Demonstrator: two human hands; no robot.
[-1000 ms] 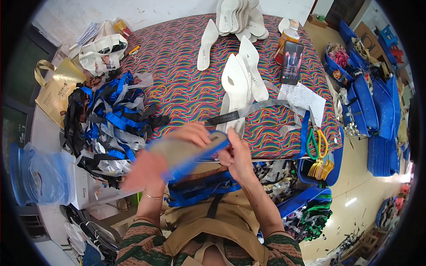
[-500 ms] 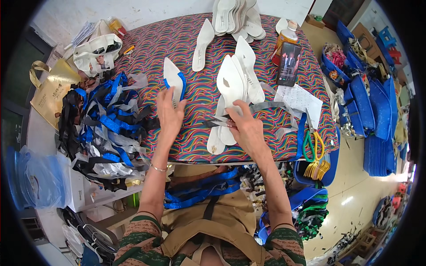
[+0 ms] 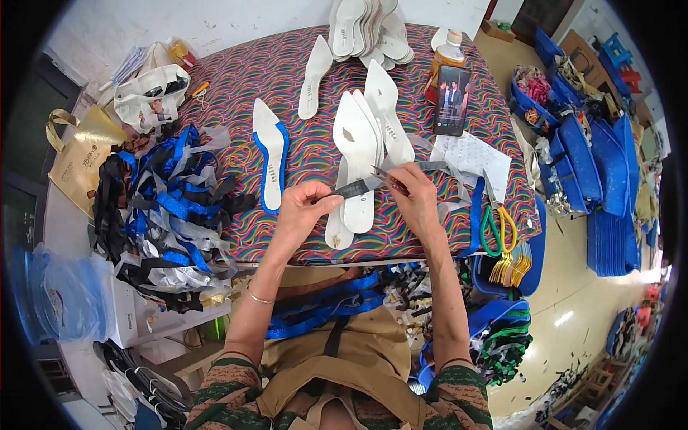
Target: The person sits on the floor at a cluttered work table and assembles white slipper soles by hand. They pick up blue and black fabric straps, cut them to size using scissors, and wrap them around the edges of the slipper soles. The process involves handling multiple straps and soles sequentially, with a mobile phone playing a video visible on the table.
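My left hand [image 3: 301, 215] pinches one end of a grey strip [image 3: 355, 188] above the table's front edge. My right hand [image 3: 414, 199] holds small scissors [image 3: 387, 176] with their blades at the strip. Under both hands lie several white pointed shoe insoles [image 3: 362, 147]. Further left lies a white insole with blue trim [image 3: 270, 161] on the colourful striped tablecloth [image 3: 236, 93].
A heap of blue, black and silver strips [image 3: 161, 215] fills the left side. A phone [image 3: 451, 100], a bottle [image 3: 446, 54] and a paper sheet [image 3: 473, 156] lie to the right, with more insoles [image 3: 369, 29] stacked at the back. Blue strips [image 3: 322, 308] rest on my lap. Blue bins [image 3: 573, 158] stand on the floor.
My left hand has left the blue-trimmed insole on the cloth and come back to the front. Both hands now meet over the grey strip, the right one holding scissors.
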